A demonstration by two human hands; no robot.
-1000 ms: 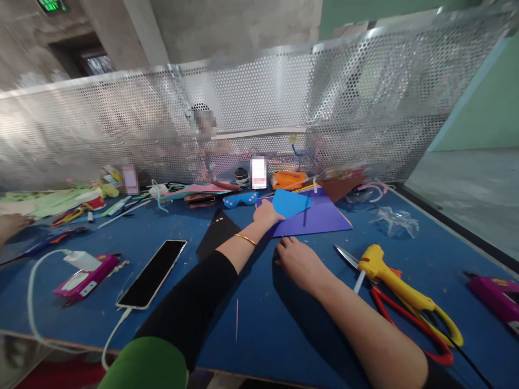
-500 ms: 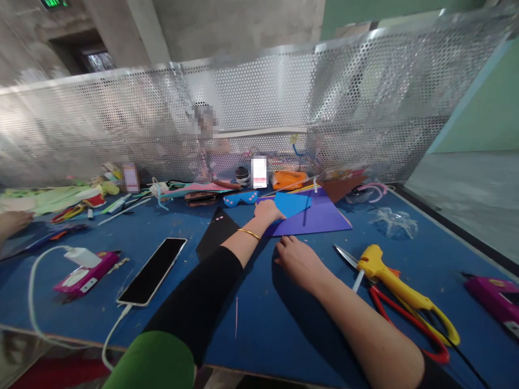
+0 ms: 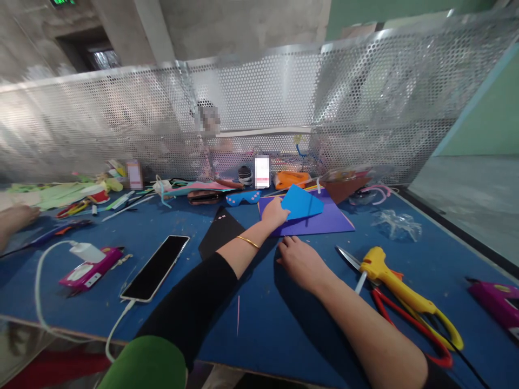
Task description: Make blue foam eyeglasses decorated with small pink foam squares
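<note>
My left hand [image 3: 274,212] reaches forward and pinches the near edge of a light blue foam sheet [image 3: 302,205], which tilts up off the purple sheet [image 3: 320,220] beneath it. A gold bangle circles that wrist. My right hand [image 3: 298,259] rests palm down on the blue table [image 3: 259,302] just in front of the purple sheet, fingers curled loosely, holding nothing I can see. A yellow glue gun [image 3: 395,283] and red-handled scissors [image 3: 409,321] lie to its right.
A black triangular sheet [image 3: 221,232] and a phone on a cable [image 3: 156,267] lie left of my arm. A pink device [image 3: 91,265], pink glue gun [image 3: 497,300], blue paper mask [image 3: 242,198] and craft scraps line the perforated metal screen [image 3: 259,113]. Another person's hand [image 3: 16,219] shows at far left.
My left hand has lifted the light blue sheet, so its far end now tilts up off the purple sheet. My right hand stays in place.
</note>
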